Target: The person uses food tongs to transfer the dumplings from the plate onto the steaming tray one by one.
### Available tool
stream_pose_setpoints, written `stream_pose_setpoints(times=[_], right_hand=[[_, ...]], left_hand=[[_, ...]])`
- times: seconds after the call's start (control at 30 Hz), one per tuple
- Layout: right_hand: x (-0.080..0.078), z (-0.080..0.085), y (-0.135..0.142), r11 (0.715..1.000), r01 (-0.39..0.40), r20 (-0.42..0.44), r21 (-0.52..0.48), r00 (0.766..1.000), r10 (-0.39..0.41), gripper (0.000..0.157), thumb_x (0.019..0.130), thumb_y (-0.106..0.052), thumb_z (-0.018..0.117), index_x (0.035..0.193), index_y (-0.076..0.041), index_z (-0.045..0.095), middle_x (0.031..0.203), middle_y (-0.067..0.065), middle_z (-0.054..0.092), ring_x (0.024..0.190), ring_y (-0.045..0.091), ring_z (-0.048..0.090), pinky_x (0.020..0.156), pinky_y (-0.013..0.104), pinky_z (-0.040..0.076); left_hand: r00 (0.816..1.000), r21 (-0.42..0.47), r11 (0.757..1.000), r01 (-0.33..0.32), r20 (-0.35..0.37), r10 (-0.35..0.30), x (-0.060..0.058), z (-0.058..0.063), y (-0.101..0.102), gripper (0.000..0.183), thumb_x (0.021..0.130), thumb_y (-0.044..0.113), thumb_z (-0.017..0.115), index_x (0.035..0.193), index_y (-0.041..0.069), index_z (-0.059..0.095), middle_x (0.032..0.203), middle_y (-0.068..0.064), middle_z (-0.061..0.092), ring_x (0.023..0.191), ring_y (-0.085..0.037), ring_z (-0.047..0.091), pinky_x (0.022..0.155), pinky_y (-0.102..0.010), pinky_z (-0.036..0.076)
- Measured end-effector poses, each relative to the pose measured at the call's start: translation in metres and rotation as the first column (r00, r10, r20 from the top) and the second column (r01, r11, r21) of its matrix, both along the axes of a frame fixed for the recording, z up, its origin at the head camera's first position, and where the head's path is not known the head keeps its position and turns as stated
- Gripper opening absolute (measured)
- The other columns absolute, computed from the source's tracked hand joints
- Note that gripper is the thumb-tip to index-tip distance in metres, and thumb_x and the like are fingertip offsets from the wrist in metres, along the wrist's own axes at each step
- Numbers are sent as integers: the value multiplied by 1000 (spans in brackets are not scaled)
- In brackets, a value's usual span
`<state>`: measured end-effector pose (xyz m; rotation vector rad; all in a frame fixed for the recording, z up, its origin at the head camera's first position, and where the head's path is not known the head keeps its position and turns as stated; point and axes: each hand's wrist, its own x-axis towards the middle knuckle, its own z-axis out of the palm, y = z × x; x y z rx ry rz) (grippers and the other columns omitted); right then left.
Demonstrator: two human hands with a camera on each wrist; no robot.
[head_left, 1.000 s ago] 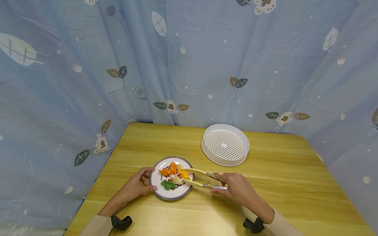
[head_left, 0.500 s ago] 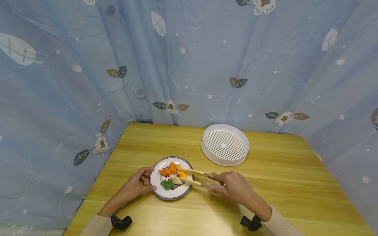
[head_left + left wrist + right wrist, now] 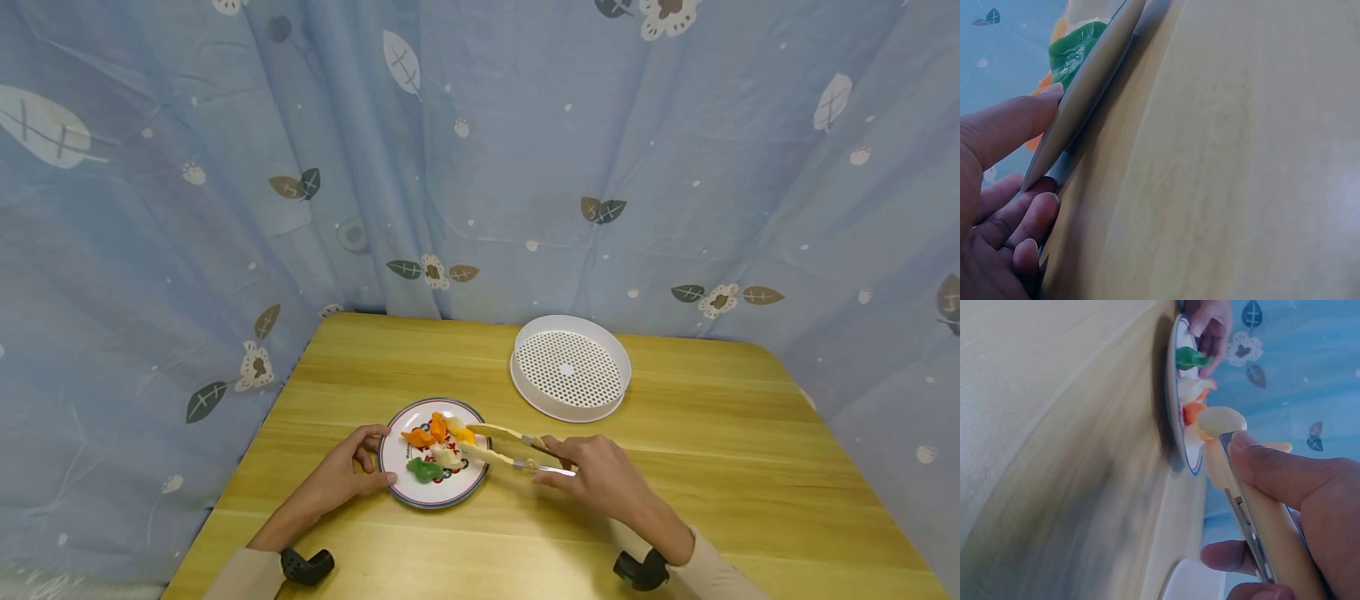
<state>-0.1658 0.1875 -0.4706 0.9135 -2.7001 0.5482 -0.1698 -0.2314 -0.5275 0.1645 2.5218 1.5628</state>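
Observation:
My left hand (image 3: 341, 475) grips the left edge of a white, blue-rimmed plate (image 3: 438, 498), thumb on the rim and fingers at its side and underneath. On the plate lie several dumplings: a green dumpling (image 3: 425, 470), orange ones (image 3: 417, 437), pale ones (image 3: 447, 457) and a yellow one (image 3: 467, 437). My right hand (image 3: 603, 479) holds a pair of tongs (image 3: 487, 455), with thumb and fingers on opposite arms. The spread tong tips overlap the plate's right side, around the yellow dumpling. In the right wrist view, the tongs (image 3: 1279, 544) hide part of the dumplings.
A white round steamer tray (image 3: 570, 367) with a perforated base stands behind the plate, to the right. Both sit on a wood-grain table (image 3: 720, 433). A blue patterned curtain (image 3: 495, 167) hangs along the table's back and sides.
The tong tips have shifted slightly up and closer together near the yellow dumpling. My right hand has barely moved; my left hand and the plate have stayed put.

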Motion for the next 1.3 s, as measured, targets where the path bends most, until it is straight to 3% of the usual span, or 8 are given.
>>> stream_pose_setpoints(times=[0.27,0.57,0.77,1.0,1.23,1.3], right_hand=[[-2,6,6,999,19,-4,-37,1000,-19,45,84,-52,80,116,-21,78,65,-19,45,56,-2,36,52,21,34],[-5,9,10,996,-6,2,-85,1000,6,30,86,-52,79,102,-28,72,65,-23,40,55,-3,36,51,21,34],[-9,11,14,988,-24,-17,-151,1000,22,30,86,-48,81,106,-28,72,67,-23,41,56,-4,36,52,20,35],[-11,17,21,985,11,-36,-174,999,-18,54,84,-46,83,126,-13,75,67,-22,44,55,-5,33,52,21,36],[-17,25,29,985,69,-35,-157,997,-75,57,85,-46,82,130,-12,72,67,-19,45,55,-2,29,52,23,34],[-20,26,32,984,83,-36,-156,995,-90,58,85,-45,82,130,-10,72,68,-17,53,54,-2,29,51,23,33]], left_hand=[[1000,-3,1000,-26,4,26,0,-1,1,73,78,25,93,140,16,55,112,-9,58,86,-24,52,67,-28,42],[999,-4,999,-37,-7,37,0,-1,2,72,78,23,93,139,16,56,112,-8,60,84,-24,53,65,-28,43],[999,1,999,-44,1,44,0,-1,3,71,78,22,93,139,16,57,113,-8,60,84,-23,53,65,-28,42],[999,-1,999,-49,1,49,0,-1,4,72,78,23,93,139,16,56,114,-8,61,83,-23,52,65,-28,42],[998,-22,998,-59,-9,58,0,-3,4,72,77,25,93,139,18,57,113,-6,61,83,-22,53,69,-29,42],[998,-26,998,-62,-11,61,0,-2,5,72,77,25,93,139,18,58,112,-6,61,83,-22,53,68,-28,42]])
